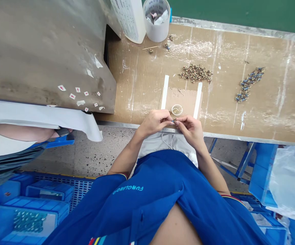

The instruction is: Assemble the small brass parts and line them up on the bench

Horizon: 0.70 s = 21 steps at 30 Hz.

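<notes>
Both hands meet at the near edge of the bench (pixel 264 112), fingertips drawn together and pinched from either side on one small metal part (pixel 174 120): the left hand (pixel 154 122) grips it from the left, and the right hand (pixel 190 130) closes on it from the right. The part is too small to make out in any detail. Just beyond the fingers, a small clear ring (pixel 177 109) lies on the cardboard-covered top between two strips of white tape (pixel 165 92). Farther back sits a heap of brass-coloured pieces (pixel 195 73), and well off to the right is a looser row of bluish pieces (pixel 249 84). At the far edge stand a clear plastic cup (pixel 157 20) holding scraps and, beside it, a white container (pixel 129 18), with a few stray pieces near their feet. To the left rises a grey cabinet (pixel 42 51) dotted with small white stickers, and below it shows another person's arm (pixel 17 132) (kept well apart from the work). Blue crates (pixel 35 211) fill the floor at lower left, and a clear plastic bag (pixel 290 183) hangs at the right.
</notes>
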Each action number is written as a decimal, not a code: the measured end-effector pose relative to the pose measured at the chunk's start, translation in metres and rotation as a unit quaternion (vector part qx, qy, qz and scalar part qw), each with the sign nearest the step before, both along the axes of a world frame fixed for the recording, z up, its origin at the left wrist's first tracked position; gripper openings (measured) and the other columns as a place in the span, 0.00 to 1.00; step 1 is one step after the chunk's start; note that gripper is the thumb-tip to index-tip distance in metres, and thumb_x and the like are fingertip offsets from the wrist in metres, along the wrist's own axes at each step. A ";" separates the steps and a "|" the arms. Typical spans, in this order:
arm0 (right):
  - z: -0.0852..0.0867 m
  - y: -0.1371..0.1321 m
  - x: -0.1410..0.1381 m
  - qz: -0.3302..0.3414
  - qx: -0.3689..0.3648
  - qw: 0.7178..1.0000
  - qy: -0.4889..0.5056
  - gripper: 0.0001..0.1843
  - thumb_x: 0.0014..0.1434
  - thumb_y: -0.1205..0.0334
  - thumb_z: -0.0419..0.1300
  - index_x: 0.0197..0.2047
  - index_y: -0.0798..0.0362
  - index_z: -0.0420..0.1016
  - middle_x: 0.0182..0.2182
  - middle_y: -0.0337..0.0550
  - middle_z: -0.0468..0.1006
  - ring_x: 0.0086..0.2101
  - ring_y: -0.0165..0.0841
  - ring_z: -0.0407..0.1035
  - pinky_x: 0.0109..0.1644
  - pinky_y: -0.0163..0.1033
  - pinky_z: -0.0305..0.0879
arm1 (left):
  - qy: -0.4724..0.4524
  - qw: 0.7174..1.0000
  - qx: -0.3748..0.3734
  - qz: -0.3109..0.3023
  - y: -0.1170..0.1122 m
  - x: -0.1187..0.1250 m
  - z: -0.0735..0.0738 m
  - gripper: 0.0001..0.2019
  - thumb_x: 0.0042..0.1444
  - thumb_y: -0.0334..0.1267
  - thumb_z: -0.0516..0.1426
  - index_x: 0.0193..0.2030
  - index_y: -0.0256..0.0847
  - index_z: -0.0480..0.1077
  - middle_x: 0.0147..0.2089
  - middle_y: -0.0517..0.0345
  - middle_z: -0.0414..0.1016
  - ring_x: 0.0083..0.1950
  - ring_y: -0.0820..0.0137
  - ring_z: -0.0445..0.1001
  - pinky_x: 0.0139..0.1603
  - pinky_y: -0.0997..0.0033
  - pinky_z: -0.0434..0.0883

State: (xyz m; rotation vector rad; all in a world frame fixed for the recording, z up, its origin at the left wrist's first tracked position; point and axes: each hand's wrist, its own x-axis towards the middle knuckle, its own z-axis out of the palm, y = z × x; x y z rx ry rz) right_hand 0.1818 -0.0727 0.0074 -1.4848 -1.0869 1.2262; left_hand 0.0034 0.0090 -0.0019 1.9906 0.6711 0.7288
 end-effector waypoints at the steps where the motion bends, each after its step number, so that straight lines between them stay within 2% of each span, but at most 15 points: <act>1: 0.001 0.000 0.001 0.007 -0.001 1.000 0.002 0.19 0.57 0.41 0.68 0.35 0.50 0.78 0.28 0.41 0.81 0.26 0.30 0.73 0.27 0.36 0.66 | 0.000 1.000 0.002 0.001 0.000 0.000 -0.001 0.15 0.66 0.42 0.59 0.30 0.37 0.72 0.27 0.59 0.72 0.27 0.75 0.68 0.29 0.74 0.62; 6: 0.003 0.002 0.004 0.037 0.002 0.999 -0.009 0.19 0.58 0.42 0.67 0.32 0.50 0.75 0.30 0.42 0.80 0.28 0.31 0.73 0.29 0.37 0.67 | 0.018 1.000 0.014 0.002 -0.001 -0.001 -0.004 0.11 0.65 0.38 0.60 0.30 0.37 0.72 0.28 0.58 0.73 0.28 0.74 0.69 0.30 0.74 0.64; 13: 0.006 0.007 0.014 0.125 -0.006 0.992 -0.033 0.12 0.59 0.53 0.65 0.30 0.51 0.74 0.27 0.40 0.79 0.27 0.30 0.70 0.30 0.36 0.64 | 0.020 0.998 0.042 -0.030 -0.001 -0.001 -0.003 0.09 0.61 0.32 0.60 0.29 0.38 0.71 0.27 0.60 0.72 0.28 0.73 0.68 0.31 0.73 0.63; 16: 0.004 0.007 0.010 0.106 0.000 0.994 -0.028 0.09 0.59 0.56 0.63 0.30 0.51 0.72 0.27 0.39 0.79 0.28 0.31 0.71 0.31 0.37 0.66 | 0.013 1.000 0.009 -0.016 -0.002 0.000 -0.002 0.09 0.60 0.31 0.61 0.28 0.38 0.72 0.27 0.60 0.72 0.28 0.74 0.68 0.31 0.73 0.63; 21: -0.001 0.003 -0.002 0.049 0.016 0.999 -0.009 0.10 0.59 0.55 0.63 0.30 0.49 0.71 0.27 0.38 0.78 0.28 0.31 0.72 0.33 0.39 0.71 | -0.006 0.999 -0.051 0.009 -0.004 0.000 -0.001 0.09 0.61 0.33 0.61 0.28 0.37 0.72 0.27 0.59 0.72 0.27 0.74 0.67 0.30 0.74 0.63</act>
